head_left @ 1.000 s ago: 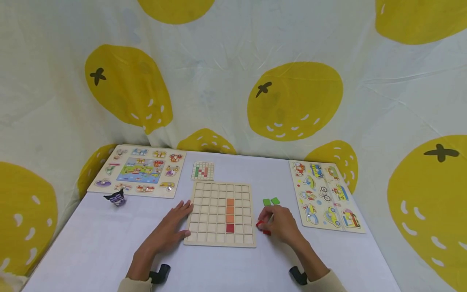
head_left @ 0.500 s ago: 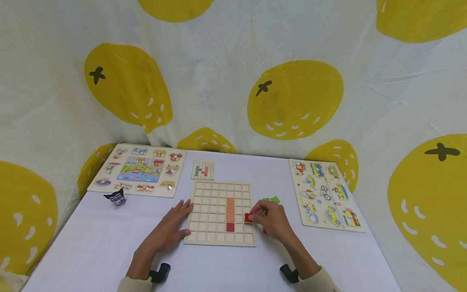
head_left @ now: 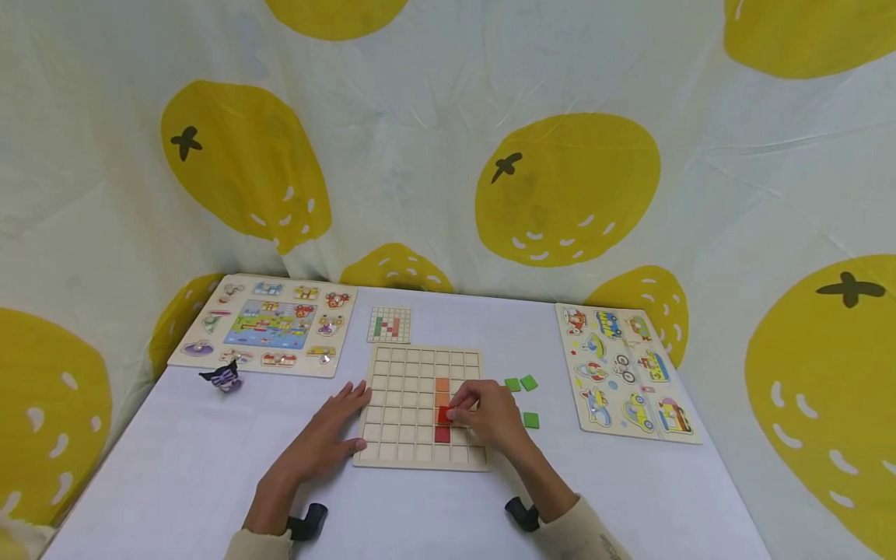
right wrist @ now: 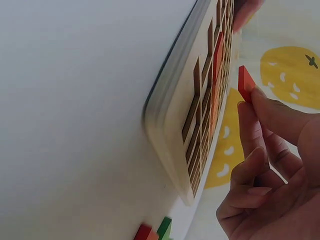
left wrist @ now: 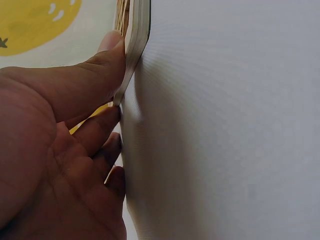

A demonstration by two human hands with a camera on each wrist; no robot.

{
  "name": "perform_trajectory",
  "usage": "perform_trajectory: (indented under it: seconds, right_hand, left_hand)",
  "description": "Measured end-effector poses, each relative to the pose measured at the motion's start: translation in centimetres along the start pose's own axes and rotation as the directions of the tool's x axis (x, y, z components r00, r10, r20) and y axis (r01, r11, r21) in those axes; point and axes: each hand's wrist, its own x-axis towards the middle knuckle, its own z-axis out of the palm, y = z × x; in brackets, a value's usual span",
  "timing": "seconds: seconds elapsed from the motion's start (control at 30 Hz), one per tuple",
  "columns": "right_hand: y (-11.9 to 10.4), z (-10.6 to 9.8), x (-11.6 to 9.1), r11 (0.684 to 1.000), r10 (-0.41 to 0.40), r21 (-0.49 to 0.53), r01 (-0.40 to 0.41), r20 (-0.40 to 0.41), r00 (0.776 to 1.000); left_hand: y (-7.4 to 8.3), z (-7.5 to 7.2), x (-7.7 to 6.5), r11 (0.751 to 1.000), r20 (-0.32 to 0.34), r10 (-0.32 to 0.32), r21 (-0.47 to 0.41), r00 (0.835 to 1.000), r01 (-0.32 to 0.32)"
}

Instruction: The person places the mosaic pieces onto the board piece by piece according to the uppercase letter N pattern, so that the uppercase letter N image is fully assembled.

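My right hand (head_left: 495, 414) pinches a red square tile (head_left: 444, 414) between thumb and fingers above the wooden grid board (head_left: 402, 459). In the right wrist view that red tile (right wrist: 246, 85) is tilted and apart from the board (right wrist: 172, 115). Orange tiles (head_left: 442, 384) and a dark red tile (head_left: 442, 435) lie in one column of the grid; the held tile hides part of that column. My left hand (head_left: 325, 432) lies beside the board's left edge, fingers extended. In the left wrist view its thumb (left wrist: 95, 75) touches the board's edge (left wrist: 137, 45).
Several green tiles (head_left: 531, 420) lie right of the board; a red tile (right wrist: 145, 232) shows there too. Behind the board is a small pattern card (head_left: 390, 338). Picture puzzles stand back left (head_left: 329, 369) and right (head_left: 672, 435). A small dark figurine (head_left: 224, 378) sits left.
My right hand has picked up the red tile from the table right of the board and carried it left over the orange and red column. The left hand has stayed in place.
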Motion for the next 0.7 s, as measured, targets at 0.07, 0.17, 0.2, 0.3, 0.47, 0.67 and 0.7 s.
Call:
perform_trajectory:
  seconds: [0.07, 0.17, 0.2, 0.3, 0.47, 0.67, 0.7]
  right_hand:
    - [-0.3, 0.3, 0.2, 1.0, -0.006, -0.009, 0.006, 0.009, 1.0]
    - [-0.7, 0.8, 0.6, 1.0, -0.002, -0.017, 0.002, 0.028, 1.0]
    - [-0.8, 1.0, 0.7, 1.0, -0.004, -0.018, 0.005, 0.034, 0.999]
    - [-1.1, 1.6, 1.1, 1.0, 0.009, -0.026, -0.008, 0.048, 0.999]
    - [-1.6, 2.4, 1.5, 0.998, 0.019, -0.061, -0.016, 0.059, 0.998]
    - [-2.0, 3.0, 1.8, 0.997, 0.006, -0.082, 0.0, 0.076, 0.997]
    - [-2.1, 3.0, 1.8, 0.996, 0.004, -0.085, 0.003, 0.079, 0.997]
  left_hand:
    - [0.0, 0.0, 0.0, 1.0, -0.002, 0.0, 0.001, 1.0, 0.0]
    - [0.1, 0.0, 0.0, 1.0, -0.006, -0.004, -0.003, 1.0, 0.004]
    - [0.1, 0.0, 0.0, 1.0, -0.009, 0.003, 0.004, 1.0, -0.003]
    - [0.2, 0.0, 0.0, 1.0, -0.01, -0.003, -0.005, 1.0, 0.003]
    - [0.2, 0.0, 0.1, 1.0, -0.005, -0.005, -0.007, 1.0, 0.005]
    - [0.2, 0.0, 0.0, 1.0, -0.006, -0.01, -0.01, 1.0, 0.01]
    - [0.2, 0.0, 0.0, 1.0, -0.005, -0.009, -0.01, 1.0, 0.009]
